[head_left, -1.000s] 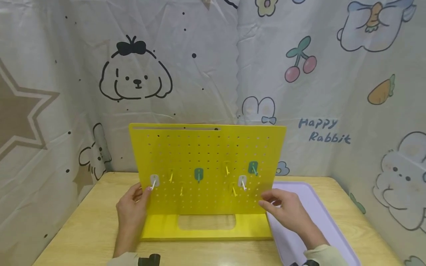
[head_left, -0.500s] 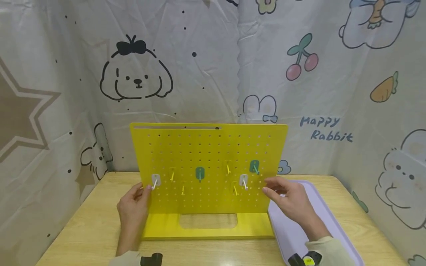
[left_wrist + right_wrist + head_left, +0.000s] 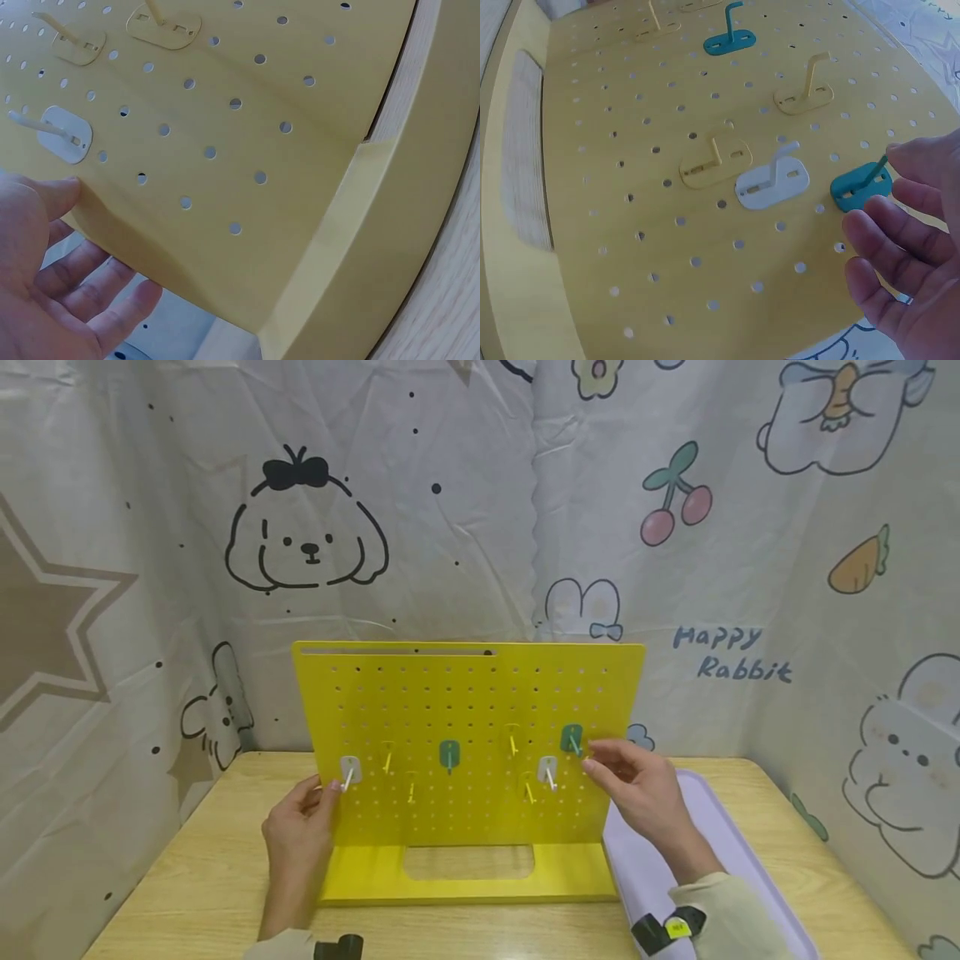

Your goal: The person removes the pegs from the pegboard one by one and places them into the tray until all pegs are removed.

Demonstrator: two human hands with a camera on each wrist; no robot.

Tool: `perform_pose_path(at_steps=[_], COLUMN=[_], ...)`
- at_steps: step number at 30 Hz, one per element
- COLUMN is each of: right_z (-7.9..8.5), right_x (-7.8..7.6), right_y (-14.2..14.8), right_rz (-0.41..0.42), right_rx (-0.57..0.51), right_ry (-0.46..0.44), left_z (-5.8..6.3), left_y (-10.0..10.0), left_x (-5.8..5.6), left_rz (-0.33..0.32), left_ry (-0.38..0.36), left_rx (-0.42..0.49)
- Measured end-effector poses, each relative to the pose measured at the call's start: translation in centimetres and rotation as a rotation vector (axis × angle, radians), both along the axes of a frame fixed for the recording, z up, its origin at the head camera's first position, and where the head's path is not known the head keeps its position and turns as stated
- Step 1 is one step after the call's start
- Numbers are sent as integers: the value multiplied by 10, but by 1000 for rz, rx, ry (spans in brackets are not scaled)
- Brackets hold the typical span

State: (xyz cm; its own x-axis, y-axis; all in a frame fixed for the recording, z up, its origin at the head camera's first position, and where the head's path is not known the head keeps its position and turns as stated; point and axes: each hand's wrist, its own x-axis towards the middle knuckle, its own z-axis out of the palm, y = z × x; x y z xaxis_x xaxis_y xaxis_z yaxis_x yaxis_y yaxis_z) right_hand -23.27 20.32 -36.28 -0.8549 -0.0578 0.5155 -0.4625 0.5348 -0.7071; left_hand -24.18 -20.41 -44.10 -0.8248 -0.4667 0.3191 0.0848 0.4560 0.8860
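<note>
A yellow pegboard (image 3: 472, 693) stands upright on its base, with yellow, green and white hooks on it. My left hand (image 3: 297, 831) grips its left edge, thumb on the front below a white hook (image 3: 66, 135) and fingers around the edge behind. At the right side, my right hand (image 3: 637, 781) is beside the right green hook (image 3: 861, 186); its thumb is right at the hook's tip and the other fingers are loosely bent. The other green hook (image 3: 449, 754) sits near the middle. Another white hook (image 3: 548, 772) is just left of the right green one.
A lilac tray (image 3: 750, 868) lies on the wooden table (image 3: 202, 852) to the right, partly behind my right arm. Behind the pegboard hangs a printed cloth (image 3: 450, 527) with cartoon drawings, and it also lines both sides.
My right hand has moved up along the pegboard's right side and then inward to the right green hook. The left hand keeps its grip on the left edge.
</note>
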Motion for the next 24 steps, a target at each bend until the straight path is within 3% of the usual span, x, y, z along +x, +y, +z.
perform_pose_path(at_steps=[7,16,24], right_z=[-1,1,0], right_x=[-3,-4,-5], right_y=[-9,-12,-12], right_rz=[60,90,44], right_rx=[-131,-209,-207], right_ry=[-55,-78,-90], left_z=[1,1,2], left_y=[0,1,-2], left_x=[1,0,1], left_rz=[-6,0,-29], left_ry=[-12,-6,-61], left_rx=[4,-25,11])
